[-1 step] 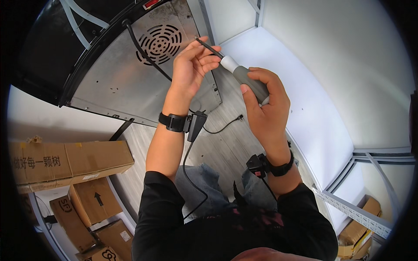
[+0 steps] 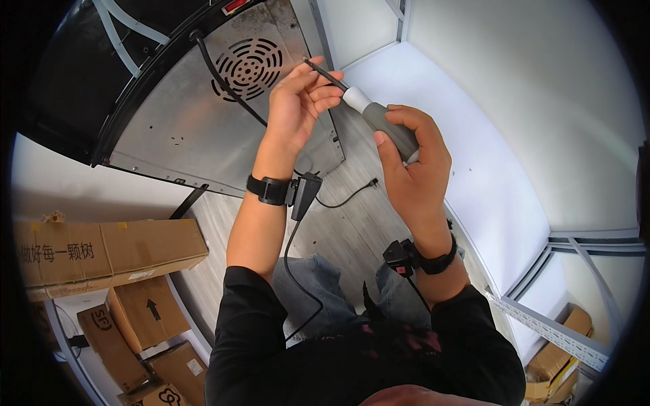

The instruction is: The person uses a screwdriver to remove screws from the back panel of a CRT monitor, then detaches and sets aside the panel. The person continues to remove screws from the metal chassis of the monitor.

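My right hand point(image 2: 423, 155) is wrapped round the thick grey handle of a screwdriver point(image 2: 379, 118) with a white collar. Its dark shaft points up and left, across the fingers of my left hand point(image 2: 298, 105). There the thumb and forefinger come together at the shaft's tip, while the other fingers curl loosely beside it. Whatever small thing may sit between those fingertips is too small to make out. Just behind my left hand stands a metal appliance panel point(image 2: 203, 139) with round vent slots, near its right edge.
A black power cord point(image 2: 227, 88) runs down the panel, and a plug point(image 2: 372, 183) lies on the wooden floor point(image 2: 338, 223). Cardboard boxes point(image 2: 149, 311) fill the lower left. White shelving point(image 2: 467, 135) stands on the right. Both wrists wear strapped black devices point(image 2: 305, 196) with cables.
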`<move>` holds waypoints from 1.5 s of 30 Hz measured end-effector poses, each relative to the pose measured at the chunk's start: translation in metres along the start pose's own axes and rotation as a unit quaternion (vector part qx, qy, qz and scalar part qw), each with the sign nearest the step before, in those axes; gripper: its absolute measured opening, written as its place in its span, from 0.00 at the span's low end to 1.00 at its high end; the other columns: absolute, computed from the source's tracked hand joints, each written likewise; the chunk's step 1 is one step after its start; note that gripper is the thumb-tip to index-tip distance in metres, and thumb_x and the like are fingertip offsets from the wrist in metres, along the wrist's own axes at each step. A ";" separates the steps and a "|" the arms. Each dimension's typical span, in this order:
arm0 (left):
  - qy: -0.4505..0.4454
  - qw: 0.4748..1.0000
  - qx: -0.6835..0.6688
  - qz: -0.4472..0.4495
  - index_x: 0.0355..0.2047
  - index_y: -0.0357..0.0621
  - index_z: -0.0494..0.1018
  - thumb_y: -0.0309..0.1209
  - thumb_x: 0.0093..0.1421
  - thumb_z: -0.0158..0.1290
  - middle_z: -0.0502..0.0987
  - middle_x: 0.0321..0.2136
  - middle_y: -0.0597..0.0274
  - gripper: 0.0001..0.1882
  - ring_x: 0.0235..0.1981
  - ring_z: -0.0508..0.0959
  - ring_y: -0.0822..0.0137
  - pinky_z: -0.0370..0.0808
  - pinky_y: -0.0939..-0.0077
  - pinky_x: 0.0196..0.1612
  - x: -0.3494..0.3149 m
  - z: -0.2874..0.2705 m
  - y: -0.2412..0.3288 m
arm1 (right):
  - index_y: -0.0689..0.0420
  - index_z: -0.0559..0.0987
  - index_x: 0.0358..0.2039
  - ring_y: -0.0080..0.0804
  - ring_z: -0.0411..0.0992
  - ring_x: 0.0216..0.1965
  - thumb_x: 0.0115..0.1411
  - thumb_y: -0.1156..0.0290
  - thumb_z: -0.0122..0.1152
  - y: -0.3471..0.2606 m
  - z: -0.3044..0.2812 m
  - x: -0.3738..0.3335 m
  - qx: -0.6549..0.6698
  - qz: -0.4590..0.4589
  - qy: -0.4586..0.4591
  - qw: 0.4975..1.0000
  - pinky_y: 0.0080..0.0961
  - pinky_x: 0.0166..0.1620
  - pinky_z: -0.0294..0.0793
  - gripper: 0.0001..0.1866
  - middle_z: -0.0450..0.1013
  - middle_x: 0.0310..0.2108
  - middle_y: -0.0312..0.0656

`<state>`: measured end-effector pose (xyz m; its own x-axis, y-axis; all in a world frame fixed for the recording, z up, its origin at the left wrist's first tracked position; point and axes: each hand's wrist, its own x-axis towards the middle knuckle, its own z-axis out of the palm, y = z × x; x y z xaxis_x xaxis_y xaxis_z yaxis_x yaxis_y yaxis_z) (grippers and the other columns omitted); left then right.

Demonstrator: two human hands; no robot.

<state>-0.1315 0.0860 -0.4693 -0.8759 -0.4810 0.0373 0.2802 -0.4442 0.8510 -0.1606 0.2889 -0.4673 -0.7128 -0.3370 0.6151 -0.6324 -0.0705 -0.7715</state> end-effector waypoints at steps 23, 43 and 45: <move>0.080 0.996 0.043 0.025 0.48 0.33 0.67 0.35 0.67 0.37 0.78 0.34 0.52 0.18 0.25 0.78 0.71 0.76 0.79 0.27 0.006 -0.002 -0.008 | 0.59 0.74 0.39 0.29 0.71 0.42 0.54 0.79 0.61 0.001 0.001 -0.001 0.010 0.051 -0.003 0.999 0.23 0.45 0.70 0.12 0.74 0.42 0.42; 0.180 0.982 0.043 0.027 0.40 0.38 0.72 0.37 0.63 0.42 0.79 0.31 0.56 0.16 0.21 0.74 0.72 0.75 0.78 0.26 0.017 0.005 -0.014 | 0.60 0.74 0.36 0.40 0.74 0.38 0.50 0.80 0.63 0.002 -0.004 0.004 0.004 0.017 0.011 1.000 0.28 0.40 0.73 0.12 0.73 0.39 0.47; 0.178 0.983 0.036 0.026 0.41 0.37 0.72 0.37 0.62 0.42 0.79 0.32 0.56 0.17 0.22 0.75 0.71 0.75 0.78 0.26 0.017 0.003 -0.015 | 0.59 0.75 0.35 0.39 0.74 0.38 0.49 0.80 0.63 0.002 -0.006 0.005 0.010 0.028 0.009 1.000 0.27 0.40 0.73 0.11 0.73 0.39 0.47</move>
<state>-0.1521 0.0869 -0.4798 -0.6650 -0.7411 -0.0922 0.2817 -0.3633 0.8881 -0.1670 0.2930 -0.4650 -0.7520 -0.3245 0.5737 -0.5856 -0.0705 -0.8075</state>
